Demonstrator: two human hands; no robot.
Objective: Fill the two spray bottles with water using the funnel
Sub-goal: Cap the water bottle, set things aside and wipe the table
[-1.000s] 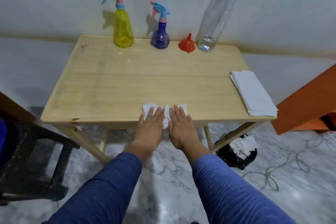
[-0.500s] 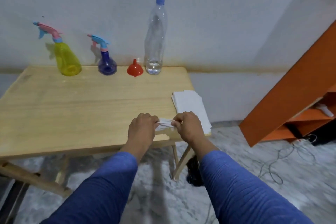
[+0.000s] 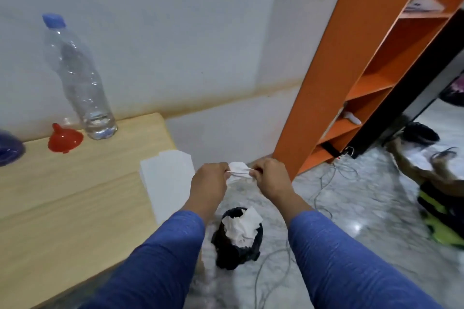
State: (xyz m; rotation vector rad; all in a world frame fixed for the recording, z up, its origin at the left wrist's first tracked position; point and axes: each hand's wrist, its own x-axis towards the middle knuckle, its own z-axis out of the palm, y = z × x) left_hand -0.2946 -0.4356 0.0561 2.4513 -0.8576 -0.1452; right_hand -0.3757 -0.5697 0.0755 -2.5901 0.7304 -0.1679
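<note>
My left hand (image 3: 209, 180) and my right hand (image 3: 270, 178) both pinch a crumpled white tissue (image 3: 238, 172), held in the air past the table's right edge, above a black bin (image 3: 237, 246). On the wooden table (image 3: 62, 208) the red funnel (image 3: 64, 139) lies mouth down beside a clear water bottle (image 3: 80, 83) with a blue cap and a little water at the bottom. The blue spray bottle (image 3: 10, 149) shows only its base at the left edge. The yellow spray bottle is out of view.
A stack of white tissues (image 3: 167, 179) lies at the table's right edge. The bin on the marble floor holds used tissues. An orange shelf unit (image 3: 351, 70) leans at the right, with cables (image 3: 326, 183) and dark bags (image 3: 439, 208) on the floor.
Both hands lifted the tissue off the table's front edge and carried it right, over the bin. My view swung right, so the yellow bottle left the frame.
</note>
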